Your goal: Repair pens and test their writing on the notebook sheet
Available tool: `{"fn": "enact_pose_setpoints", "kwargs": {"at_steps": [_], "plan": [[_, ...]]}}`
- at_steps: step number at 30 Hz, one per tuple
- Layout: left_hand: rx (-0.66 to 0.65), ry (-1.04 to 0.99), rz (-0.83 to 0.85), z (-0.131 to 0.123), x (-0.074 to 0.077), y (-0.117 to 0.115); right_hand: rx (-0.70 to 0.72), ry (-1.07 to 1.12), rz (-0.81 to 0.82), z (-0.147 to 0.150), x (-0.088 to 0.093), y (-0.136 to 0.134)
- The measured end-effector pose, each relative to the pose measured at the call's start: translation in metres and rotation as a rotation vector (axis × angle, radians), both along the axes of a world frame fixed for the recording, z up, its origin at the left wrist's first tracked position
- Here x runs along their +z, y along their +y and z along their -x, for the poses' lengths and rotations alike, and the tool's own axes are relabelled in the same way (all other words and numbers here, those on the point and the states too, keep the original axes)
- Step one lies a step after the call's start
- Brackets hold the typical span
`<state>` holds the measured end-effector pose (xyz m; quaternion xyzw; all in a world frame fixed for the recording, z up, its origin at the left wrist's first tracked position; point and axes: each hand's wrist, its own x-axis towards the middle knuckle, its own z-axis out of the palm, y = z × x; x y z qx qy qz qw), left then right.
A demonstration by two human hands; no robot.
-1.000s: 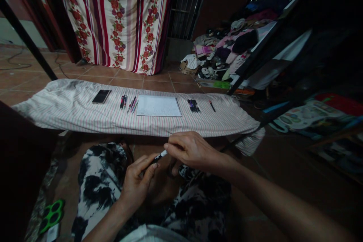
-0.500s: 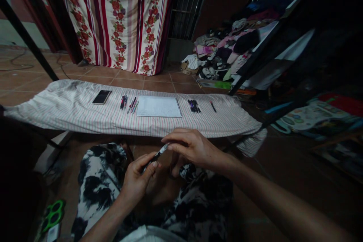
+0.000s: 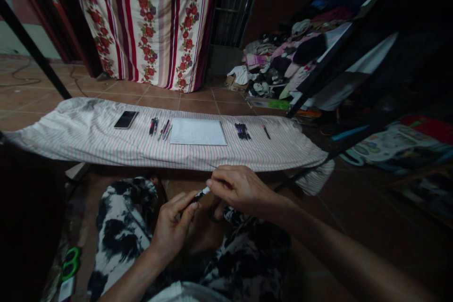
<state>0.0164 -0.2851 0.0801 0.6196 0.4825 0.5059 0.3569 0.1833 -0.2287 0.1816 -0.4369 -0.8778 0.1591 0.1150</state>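
Observation:
A black-and-white pen [image 3: 202,194] slants between my two hands, above my lap. My left hand [image 3: 174,219] is closed around its dark end, thumb and fingers pressed on the barrel. At the white upper end, the fingertips of my right hand [image 3: 238,186] pinch the pen and hide its tip. Beyond my hands, a spiral notebook [image 3: 198,132] lies open on a striped cloth [image 3: 141,153]. Several pens [image 3: 164,129] are left of the notebook, and several dark pens [image 3: 242,132] are to its right. A single pen [image 3: 266,131] lies farther right.
A phone [image 3: 126,120] lies on the cloth's left part. Dark slanting bars [image 3: 33,45] rise at both sides. A floral curtain [image 3: 141,23] hangs behind, with a heap of clothes [image 3: 283,56] at the back right. Green-handled scissors [image 3: 71,263] are at the lower left.
My right hand has drawn its fingers in, from hovering loosely by the pen's white end to pinching it. My left hand keeps its hold with little movement.

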Motion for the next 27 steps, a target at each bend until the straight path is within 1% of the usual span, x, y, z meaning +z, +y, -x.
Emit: {"fn": "enact_pose_setpoints", "kwargs": {"at_steps": [3,6,9,16,20,23,27], "plan": [[0.008,-0.051,0.074,0.001,-0.001,0.002,0.011,0.069,0.028,0.000,-0.002,0.001],[0.021,-0.136,0.165,0.002,-0.004,0.004,0.084,0.227,0.054,-0.004,-0.006,0.005],[0.016,-0.160,0.197,0.002,-0.008,0.004,0.143,0.297,0.054,-0.009,-0.011,0.008],[-0.028,-0.127,0.180,0.001,-0.014,0.001,0.151,0.229,0.027,-0.010,-0.011,0.007],[-0.029,-0.120,0.162,0.001,-0.016,0.000,0.141,0.173,-0.005,-0.009,-0.011,0.006],[-0.017,-0.096,0.144,0.001,-0.015,0.000,0.148,0.135,-0.026,-0.009,-0.012,0.006],[-0.012,-0.057,0.102,0.003,-0.010,-0.001,0.121,0.058,-0.029,-0.005,-0.011,0.005]]}}
